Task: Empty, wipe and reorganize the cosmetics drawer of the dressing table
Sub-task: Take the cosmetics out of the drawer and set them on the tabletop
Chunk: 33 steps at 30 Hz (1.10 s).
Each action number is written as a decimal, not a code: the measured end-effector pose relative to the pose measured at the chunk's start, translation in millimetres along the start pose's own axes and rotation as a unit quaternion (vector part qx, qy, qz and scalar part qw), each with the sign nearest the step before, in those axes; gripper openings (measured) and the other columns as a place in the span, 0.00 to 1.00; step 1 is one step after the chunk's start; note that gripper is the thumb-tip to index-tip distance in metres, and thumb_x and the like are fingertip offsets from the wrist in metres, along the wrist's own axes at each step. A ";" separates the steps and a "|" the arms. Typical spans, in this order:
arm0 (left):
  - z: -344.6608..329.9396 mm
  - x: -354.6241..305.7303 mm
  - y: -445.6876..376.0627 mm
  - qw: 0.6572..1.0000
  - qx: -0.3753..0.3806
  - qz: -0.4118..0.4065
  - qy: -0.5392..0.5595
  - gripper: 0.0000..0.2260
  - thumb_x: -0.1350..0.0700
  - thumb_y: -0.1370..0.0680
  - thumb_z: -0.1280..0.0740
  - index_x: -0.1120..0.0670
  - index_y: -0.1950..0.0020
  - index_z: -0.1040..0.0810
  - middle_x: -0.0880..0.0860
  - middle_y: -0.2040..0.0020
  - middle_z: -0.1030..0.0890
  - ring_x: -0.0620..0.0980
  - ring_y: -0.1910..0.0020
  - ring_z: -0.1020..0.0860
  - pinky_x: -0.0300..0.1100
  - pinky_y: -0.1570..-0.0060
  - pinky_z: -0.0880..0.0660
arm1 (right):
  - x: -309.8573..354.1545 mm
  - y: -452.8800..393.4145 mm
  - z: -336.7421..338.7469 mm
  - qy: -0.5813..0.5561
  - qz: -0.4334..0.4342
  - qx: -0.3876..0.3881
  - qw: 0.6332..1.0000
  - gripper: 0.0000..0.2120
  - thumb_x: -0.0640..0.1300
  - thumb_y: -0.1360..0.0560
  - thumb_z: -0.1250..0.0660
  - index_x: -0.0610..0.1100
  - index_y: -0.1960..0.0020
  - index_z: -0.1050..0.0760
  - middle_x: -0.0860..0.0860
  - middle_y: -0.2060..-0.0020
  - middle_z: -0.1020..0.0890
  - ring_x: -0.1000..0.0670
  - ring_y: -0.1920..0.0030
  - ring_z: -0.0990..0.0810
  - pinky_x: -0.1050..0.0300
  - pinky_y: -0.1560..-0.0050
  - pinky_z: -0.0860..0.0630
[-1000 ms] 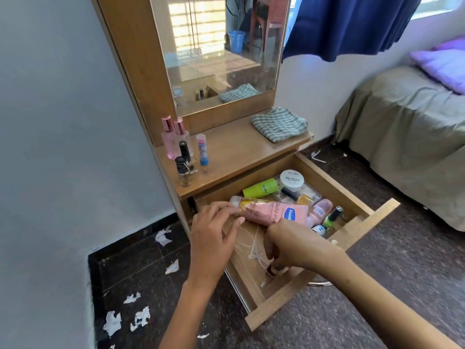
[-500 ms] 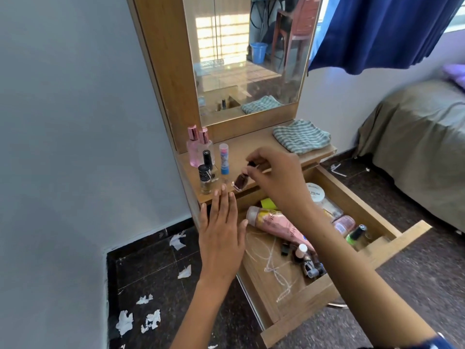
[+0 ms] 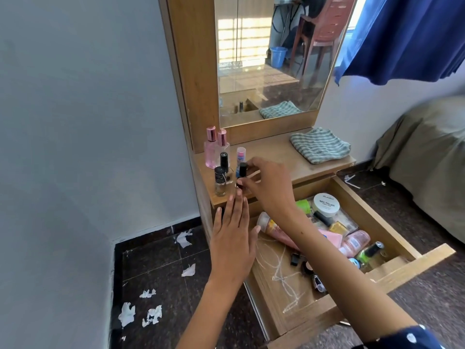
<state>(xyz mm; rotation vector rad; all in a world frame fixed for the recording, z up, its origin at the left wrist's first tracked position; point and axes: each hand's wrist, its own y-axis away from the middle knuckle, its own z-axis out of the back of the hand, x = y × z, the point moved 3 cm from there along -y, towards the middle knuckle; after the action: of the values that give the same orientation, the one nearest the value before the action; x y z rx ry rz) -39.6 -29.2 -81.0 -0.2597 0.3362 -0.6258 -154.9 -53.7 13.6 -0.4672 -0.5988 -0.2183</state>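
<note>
A: What's on the dressing table top (image 3: 276,152)?

B: Two pink perfume bottles (image 3: 210,147), one pink-capped tube (image 3: 240,153), one folded cloth (image 3: 319,145) at three o'clock, three nail polish bottles (image 3: 220,181).

A: Hands?

B: Right hand (image 3: 268,185) pinches the third polish (image 3: 242,172), upright there. Left hand (image 3: 232,241) is flat, fingers straight, at six o'clock.

A: Drawer (image 3: 412,263)?

B: Pulled out, one white jar (image 3: 326,204) inside among tubes.

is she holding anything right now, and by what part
The right hand pinches a small nail polish bottle at the dressing table top, fingers at its black cap and thumb low on its body. The left hand is flat and holds nothing.
</note>
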 end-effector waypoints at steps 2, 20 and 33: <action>2.4 -1.0 -0.5 1.000 0.001 0.003 -0.003 0.26 0.45 0.19 0.54 0.56 0.23 0.48 0.52 0.22 0.52 0.49 0.23 0.56 0.49 0.26 0.57 | -1.1 0.5 -3.2 -0.023 -0.003 -0.008 1.000 0.11 0.43 0.29 0.26 0.43 0.48 0.20 0.50 0.55 0.16 0.54 0.59 0.19 0.53 0.53 0.21; 11.5 -22.7 -5.7 1.000 0.010 -0.027 0.001 0.26 0.47 0.17 0.50 0.56 0.22 0.50 0.53 0.22 0.56 0.48 0.24 0.60 0.47 0.27 0.62 | -64.6 85.5 80.7 0.224 -0.050 0.233 0.945 0.18 0.62 0.35 0.26 0.56 0.49 0.20 0.58 0.55 0.18 0.56 0.52 0.21 0.62 0.60 0.33; 13.7 -20.8 -14.3 0.999 0.013 -0.030 0.002 0.27 0.47 0.17 0.52 0.56 0.23 0.58 0.51 0.23 0.61 0.46 0.25 0.64 0.45 0.29 0.68 | -64.1 96.5 37.8 0.197 -0.118 0.276 0.933 0.09 0.44 0.30 0.29 0.46 0.49 0.19 0.48 0.52 0.18 0.47 0.48 0.20 0.57 0.52 0.25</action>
<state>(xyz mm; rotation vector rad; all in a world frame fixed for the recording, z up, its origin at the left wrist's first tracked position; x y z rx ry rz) -57.7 -25.8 -58.9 -0.2450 0.3243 -0.6891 -193.4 53.0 -31.1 0.1968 -0.2971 -0.3488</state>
